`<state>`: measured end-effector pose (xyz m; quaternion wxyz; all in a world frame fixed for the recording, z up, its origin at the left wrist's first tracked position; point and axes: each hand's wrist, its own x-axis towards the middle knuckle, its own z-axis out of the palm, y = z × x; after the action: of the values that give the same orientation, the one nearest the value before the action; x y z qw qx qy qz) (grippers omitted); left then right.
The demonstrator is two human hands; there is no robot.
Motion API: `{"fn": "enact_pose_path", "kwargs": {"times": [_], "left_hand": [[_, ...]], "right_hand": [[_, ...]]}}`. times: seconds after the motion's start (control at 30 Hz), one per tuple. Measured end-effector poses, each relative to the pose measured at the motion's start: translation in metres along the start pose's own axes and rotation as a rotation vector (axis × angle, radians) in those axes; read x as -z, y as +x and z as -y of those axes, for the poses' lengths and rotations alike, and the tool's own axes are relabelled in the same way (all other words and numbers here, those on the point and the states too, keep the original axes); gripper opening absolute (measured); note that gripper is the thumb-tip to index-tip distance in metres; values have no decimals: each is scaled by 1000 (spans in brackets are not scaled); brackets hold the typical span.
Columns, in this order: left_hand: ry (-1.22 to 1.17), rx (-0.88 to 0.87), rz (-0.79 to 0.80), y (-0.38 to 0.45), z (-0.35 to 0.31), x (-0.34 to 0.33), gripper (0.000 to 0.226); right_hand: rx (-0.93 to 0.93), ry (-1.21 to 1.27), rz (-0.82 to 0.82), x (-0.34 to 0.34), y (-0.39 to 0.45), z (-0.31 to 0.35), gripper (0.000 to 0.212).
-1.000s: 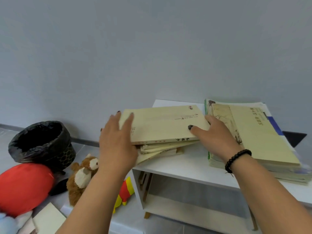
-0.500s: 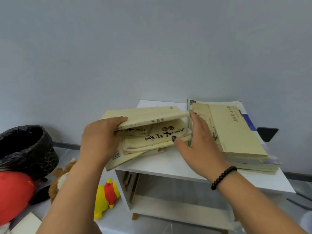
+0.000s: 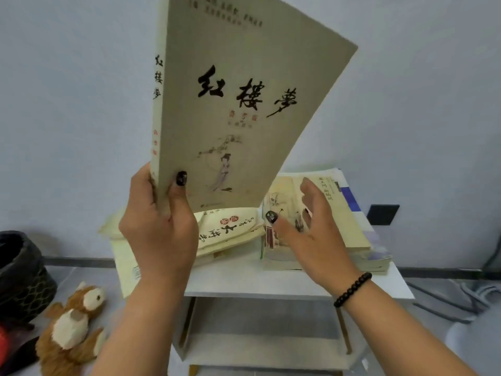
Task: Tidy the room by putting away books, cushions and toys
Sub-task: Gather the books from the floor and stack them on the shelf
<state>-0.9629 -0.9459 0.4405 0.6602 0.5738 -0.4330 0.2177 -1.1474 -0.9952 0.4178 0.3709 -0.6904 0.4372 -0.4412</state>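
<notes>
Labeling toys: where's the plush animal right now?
In the head view the plush animal lies on the floor at lower left, beside the black bin and left of the white table.

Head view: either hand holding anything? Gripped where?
The left hand grips the upright cream paperback by its lower spine corner, thumb on the front cover. The right hand is open, holding nothing.

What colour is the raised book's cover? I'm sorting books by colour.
Pale beige with black brush lettering, on the book in the left hand; head view.
</notes>
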Motion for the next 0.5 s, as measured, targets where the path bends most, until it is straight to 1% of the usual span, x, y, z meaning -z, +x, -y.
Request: {"fn": "enact_pose_path", "kwargs": {"times": [0.07,0.13,0.17,0.2,0.27,0.37,0.5], "left_hand": [[-91,-10,35,-12,-16,-15,19],[-186,-28,120,-23,-30,-29,21],[-241,-12,169,-28,-36,-35,22],[-299,26,221,-34,-41,-42,23],[-400,116,306,-42,-49,-50,21],[-549,288,381,-51,-57,-63,21],[-742,543,492,-55,-65,-79,19]], "right_hand": [[-9,181,-86,13,8,4,95],[5,353,-187,30,12,5,86],[13,392,-221,39,13,4,79],[16,397,-236,51,13,2,73],[-7,379,-213,71,12,-3,60],[-53,360,-224,99,6,-11,39],[-85,334,-206,115,-2,-23,29]]}}
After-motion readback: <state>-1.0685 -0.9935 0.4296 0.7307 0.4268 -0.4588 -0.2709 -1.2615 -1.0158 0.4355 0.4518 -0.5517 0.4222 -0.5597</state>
